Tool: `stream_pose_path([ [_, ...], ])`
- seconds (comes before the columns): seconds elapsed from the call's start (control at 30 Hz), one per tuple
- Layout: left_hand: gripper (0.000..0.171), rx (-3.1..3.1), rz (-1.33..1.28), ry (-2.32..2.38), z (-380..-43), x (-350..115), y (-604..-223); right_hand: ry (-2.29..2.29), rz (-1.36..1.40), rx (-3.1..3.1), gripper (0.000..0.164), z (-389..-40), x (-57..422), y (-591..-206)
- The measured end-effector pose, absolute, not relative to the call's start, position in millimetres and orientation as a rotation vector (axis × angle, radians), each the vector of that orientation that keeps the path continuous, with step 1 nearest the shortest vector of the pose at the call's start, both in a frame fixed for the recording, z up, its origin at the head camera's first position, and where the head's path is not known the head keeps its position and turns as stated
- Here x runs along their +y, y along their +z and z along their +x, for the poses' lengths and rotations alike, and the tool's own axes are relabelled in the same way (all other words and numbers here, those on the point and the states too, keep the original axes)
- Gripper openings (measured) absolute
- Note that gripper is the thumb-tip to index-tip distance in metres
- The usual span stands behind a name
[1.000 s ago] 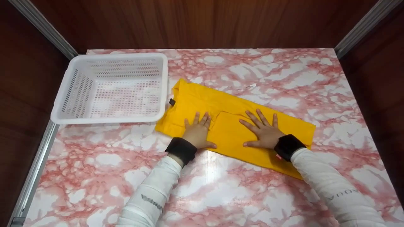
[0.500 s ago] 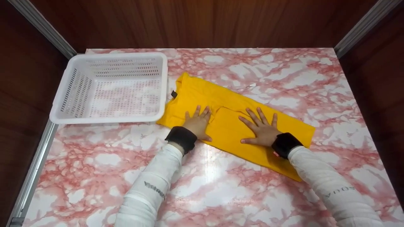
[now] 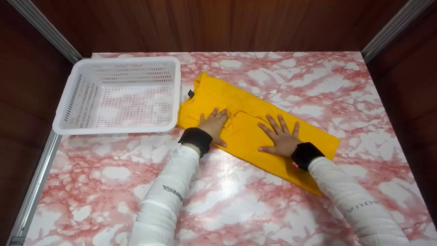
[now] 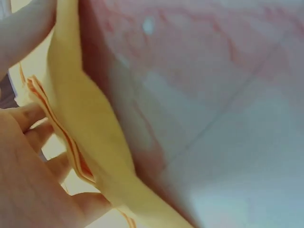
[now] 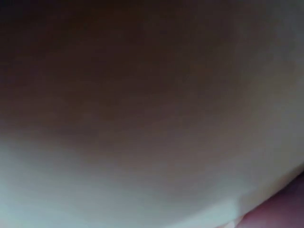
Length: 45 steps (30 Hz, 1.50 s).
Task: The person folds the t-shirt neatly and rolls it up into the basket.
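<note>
A folded yellow shirt (image 3: 256, 130) lies slantwise across the table, its far left end close beside the white basket. A small black tag (image 3: 191, 93) sticks out at that end. My left hand (image 3: 213, 127) rests on the shirt's left part, fingers spread and straight, thumb at the near edge. Farther right, my right hand (image 3: 281, 138) lies palm down on the cloth with its fingers spread. The left wrist view shows the left hand (image 4: 33, 175) beside folded layers of the yellow cloth (image 4: 90, 114). In the right wrist view everything is dark and blurred.
The white slotted basket (image 3: 177, 89) stands at the back left with nothing in it. A red-and-white marbled table (image 3: 307, 75) lies under everything. Dark wood panels (image 3: 218, 25) with metal corner rails enclose the back and sides.
Both hands stay flat on the shirt. Its left end has shifted away from me and a little right, together with the left hand; the right hand has moved only slightly.
</note>
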State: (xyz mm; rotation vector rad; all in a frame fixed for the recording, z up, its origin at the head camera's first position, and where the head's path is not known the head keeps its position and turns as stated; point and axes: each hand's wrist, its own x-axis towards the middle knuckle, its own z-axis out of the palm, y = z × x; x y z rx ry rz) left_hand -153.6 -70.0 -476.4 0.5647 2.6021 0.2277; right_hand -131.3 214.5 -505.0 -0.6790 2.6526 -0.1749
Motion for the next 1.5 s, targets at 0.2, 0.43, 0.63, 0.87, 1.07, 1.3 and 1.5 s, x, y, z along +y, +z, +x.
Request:
stream_pose_path([
  [0.2, 0.111, 2.623, 0.595, 0.208, -162.1, -72.6, -477.9, -0.186, -0.664, 2.653, 0.088, -133.2, 213.2, -510.1],
  [0.43, 0.105, 2.623, 0.595, 0.266, -167.0, -76.4, -468.3, -0.211, -0.646, 2.671, 0.089, -141.0, 210.7, -516.8],
  [0.63, 0.105, 2.611, 0.558, 0.241, -172.7, -74.9, -460.9, -0.227, -0.61, 2.686, 0.089, -145.4, 205.6, -517.9],
  [0.87, 0.105, 2.583, 0.536, 0.205, -180.5, -81.8, -459.5, -0.239, -0.595, 2.693, 0.09, -154.3, 198.7, -524.3],
  [1.07, 0.112, 2.58, 0.54, 0.143, -183.2, -80.0, -462.9, -0.256, -0.586, 2.715, 0.091, -158.8, 198.3, -532.8],
  [1.3, 0.08, 2.735, 0.457, 0.041, -159.1, -58.6, -468.5, -0.264, -0.569, 2.666, 0.089, -156.6, 196.2, -520.1],
  [1.5, 0.052, 2.893, 0.601, -0.242, -99.3, -17.7, -481.2, -0.343, -0.539, 2.644, 0.074, -161.3, 191.7, -494.3],
])
